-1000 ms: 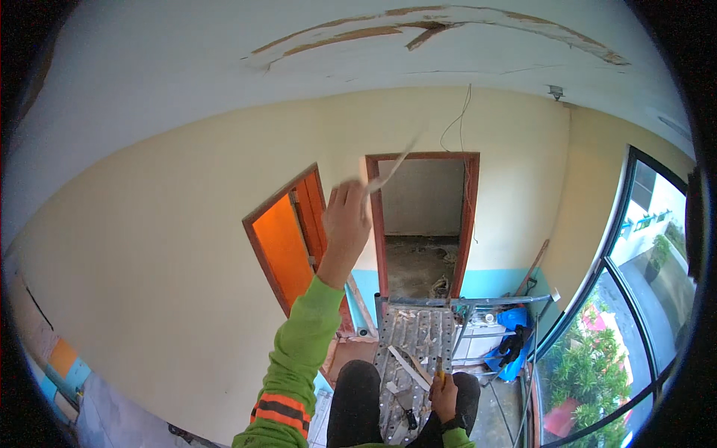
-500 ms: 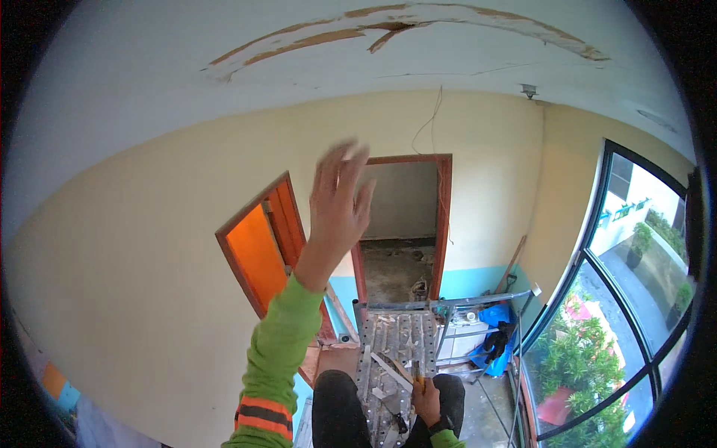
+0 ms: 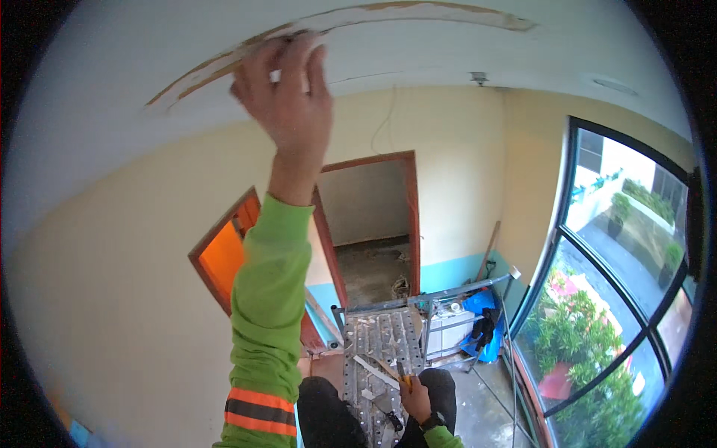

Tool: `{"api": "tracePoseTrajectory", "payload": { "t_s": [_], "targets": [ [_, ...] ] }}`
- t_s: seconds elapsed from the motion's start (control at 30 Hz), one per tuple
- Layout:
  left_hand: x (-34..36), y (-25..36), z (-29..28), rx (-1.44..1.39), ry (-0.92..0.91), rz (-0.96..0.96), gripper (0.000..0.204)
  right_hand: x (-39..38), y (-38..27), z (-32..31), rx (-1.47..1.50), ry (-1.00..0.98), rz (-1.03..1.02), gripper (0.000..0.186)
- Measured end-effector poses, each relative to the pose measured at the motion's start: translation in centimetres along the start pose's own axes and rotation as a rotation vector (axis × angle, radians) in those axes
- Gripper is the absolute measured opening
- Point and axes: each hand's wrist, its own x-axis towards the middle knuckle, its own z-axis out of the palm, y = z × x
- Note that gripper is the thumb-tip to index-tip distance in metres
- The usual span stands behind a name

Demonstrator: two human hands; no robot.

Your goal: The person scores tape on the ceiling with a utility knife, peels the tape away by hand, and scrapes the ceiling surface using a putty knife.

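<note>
My left hand [image 3: 287, 93] is raised to the ceiling. Its fingers are apart and bent, with the tips at the torn strip [image 3: 418, 16], where brown and white layers show. The fingers cover part of that strip, so contact there is hard to make out. Low down between my knees, my right hand [image 3: 417, 399] is closed around a yellow-handled tool [image 3: 405, 381] with a slim grey blade pointing up. Beside it, a long white scrap strip [image 3: 376, 372] lies on the perforated metal scaffold platform [image 3: 381, 328], among other broken pieces.
A metal guard rail [image 3: 388, 305] crosses the platform's far end. Beyond it stands an open doorway [image 3: 366, 201]; an orange door [image 3: 220, 250] is at left. Blue sheeting [image 3: 484, 343] lies right of the platform. A large black-framed window [image 3: 571, 231] fills the right side.
My left hand has risen from in front of the doorway to the torn ceiling strip. The view has swung a little, shifting the room leftward. My right hand still holds the yellow-handled tool.
</note>
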Motion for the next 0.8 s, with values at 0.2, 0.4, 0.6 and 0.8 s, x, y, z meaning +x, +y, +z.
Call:
{"api": "tracePoseTrajectory", "payload": {
  "t_s": [0.2, 0.4, 0.6, 0.8],
  "targets": [
    [0.0, -0.3, 0.9, 0.056, 0.018, 0.025, 0.016, 0.2, 1.3, 0.2, 0.113, -0.067, 0.062, 0.022],
    [-0.4, 0.3, 0.0, 0.085, -0.117, -0.007, 0.011, 0.2, 0.0, 0.1, 0.081, -0.127, 0.134, 0.031],
    [-0.4, -0.1, 0.5, -0.015, -0.034, 0.074, 0.020, 0.0, 0.7, 0.4, 0.040, -0.045, 0.048, 0.024],
    [-1.5, 2.8, -1.8, -0.130, -0.053, -0.037, 0.021, 3.8, -3.1, -3.2, 0.237, 0.163, 0.074, 0.019]
  ]
}}
